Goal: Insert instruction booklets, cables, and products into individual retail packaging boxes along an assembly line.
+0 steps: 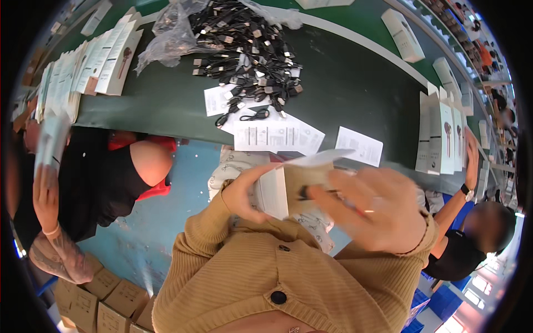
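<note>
Just in front of my chest, my left hand (244, 195) is closed around the side of an opened white carton (273, 194), tilted, with its flap (325, 158) raised and a brown inner side showing. My right hand (377, 205) is at the carton's right side, smeared by motion, its fingers bent together. A small dark piece (303, 192) shows at its fingertips, too blurred to name. Beyond the carton lie printed leaflets (272, 135), with one coiled black cable (255, 115) resting on them. A single leaflet (360, 145) lies to their right.
A large heap of black USB cables (250, 50) spills from a clear plastic bag (172, 39) on the dark green table (344, 72). White boxes stand in rows at left (116, 61) and right (441, 133). Co-workers sit on both sides; brown cartons (105, 294) stand at lower left.
</note>
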The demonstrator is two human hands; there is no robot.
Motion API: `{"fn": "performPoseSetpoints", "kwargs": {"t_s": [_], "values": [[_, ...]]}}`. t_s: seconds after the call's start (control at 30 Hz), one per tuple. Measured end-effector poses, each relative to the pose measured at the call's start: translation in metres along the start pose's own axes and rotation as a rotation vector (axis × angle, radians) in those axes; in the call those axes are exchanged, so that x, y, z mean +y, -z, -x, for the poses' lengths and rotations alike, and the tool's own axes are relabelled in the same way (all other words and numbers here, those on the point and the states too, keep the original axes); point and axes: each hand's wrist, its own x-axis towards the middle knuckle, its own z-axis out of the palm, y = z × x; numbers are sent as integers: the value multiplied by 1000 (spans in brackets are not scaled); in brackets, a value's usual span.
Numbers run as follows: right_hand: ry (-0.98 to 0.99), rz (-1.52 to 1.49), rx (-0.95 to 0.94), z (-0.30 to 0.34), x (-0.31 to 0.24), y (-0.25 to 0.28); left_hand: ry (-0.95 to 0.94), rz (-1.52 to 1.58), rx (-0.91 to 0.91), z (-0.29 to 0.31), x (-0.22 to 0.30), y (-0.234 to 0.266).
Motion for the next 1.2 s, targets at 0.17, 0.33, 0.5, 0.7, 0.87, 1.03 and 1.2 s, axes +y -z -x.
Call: {"fn": "performPoseSetpoints", "kwargs": {"t_s": [0.17,0.33,0.5,0.7,0.87,1.03,1.2], "values": [[8,-233,40,27,4,13,-289,109,-40,-30,-7,-17],[-597,-402,304,73,-33,-53,72,395,-70,-51,7,-54],[-959,-361,353,94,-24,-57,30,445,-79,-81,35,-73],[-1144,252,333,162,65,-39,-60,-239,290,-63,65,13],[-943,756,144,157,61,-45,-178,-1182,983,-39,111,152],[-499,162,168,63,3,-97,-98,-1881,1068,-23,131,315],[-336,18,117,0,-5,-163,530,-1997,920,-30,110,371]]}}
